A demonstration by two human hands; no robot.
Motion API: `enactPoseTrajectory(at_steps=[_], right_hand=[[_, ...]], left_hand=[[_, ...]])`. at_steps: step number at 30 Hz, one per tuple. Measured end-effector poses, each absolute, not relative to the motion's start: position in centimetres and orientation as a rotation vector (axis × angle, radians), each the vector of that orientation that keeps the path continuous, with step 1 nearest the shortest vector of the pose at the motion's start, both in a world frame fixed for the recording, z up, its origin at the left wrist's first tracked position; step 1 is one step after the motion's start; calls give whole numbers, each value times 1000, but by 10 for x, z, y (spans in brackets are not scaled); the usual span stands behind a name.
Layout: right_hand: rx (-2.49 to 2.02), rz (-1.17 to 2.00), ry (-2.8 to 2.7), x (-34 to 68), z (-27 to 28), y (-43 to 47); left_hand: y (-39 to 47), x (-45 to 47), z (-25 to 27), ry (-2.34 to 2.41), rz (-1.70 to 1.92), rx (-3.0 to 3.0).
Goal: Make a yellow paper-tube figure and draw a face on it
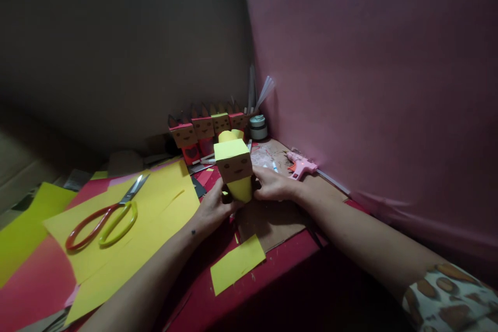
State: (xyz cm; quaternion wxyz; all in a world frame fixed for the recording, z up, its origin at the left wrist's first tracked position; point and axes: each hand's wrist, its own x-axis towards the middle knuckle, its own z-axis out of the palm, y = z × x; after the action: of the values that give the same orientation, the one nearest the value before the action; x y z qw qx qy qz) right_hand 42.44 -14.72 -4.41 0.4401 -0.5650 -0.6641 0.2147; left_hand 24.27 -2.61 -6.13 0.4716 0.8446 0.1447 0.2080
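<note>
Between my two hands stands a paper figure (234, 166) with a box-shaped brown head, a drawn face, a yellow top and a yellow body. My left hand (215, 207) closes on the body from the left, low down. From the right, my right hand (271, 184) grips the same figure near the bottom of its head. Fingers on the far side are partly hidden. Behind the head, a curled yellow paper piece (229, 136) shows. Under the figure lies a brown cardboard sheet (272, 225), with a small yellow paper piece (238, 264) at its front edge.
Scissors (116, 218) with red and yellow handles lie on yellow paper sheets (163, 218) at left. Several similar box-headed figures (202, 128) stand at the back. Right of them are a round container (258, 127), clear glue sticks (265, 91) and a pink glue gun (301, 164) by the pink wall (373, 72).
</note>
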Motion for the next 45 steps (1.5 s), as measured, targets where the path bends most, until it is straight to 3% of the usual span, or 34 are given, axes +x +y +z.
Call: enactPoseTrajectory(at_steps=[11,22,45], right_hand=[[-1328,516,-1550,427,-53,-142],[-1481,305,-1407,411,-39,-153],[-1531,196,-1494,409,-39,-153]], left_hand=[[-22,244,-67,351,517,2098],[-34,243,-57,386,575,2210],[-37,243,-59,385,601,2213]])
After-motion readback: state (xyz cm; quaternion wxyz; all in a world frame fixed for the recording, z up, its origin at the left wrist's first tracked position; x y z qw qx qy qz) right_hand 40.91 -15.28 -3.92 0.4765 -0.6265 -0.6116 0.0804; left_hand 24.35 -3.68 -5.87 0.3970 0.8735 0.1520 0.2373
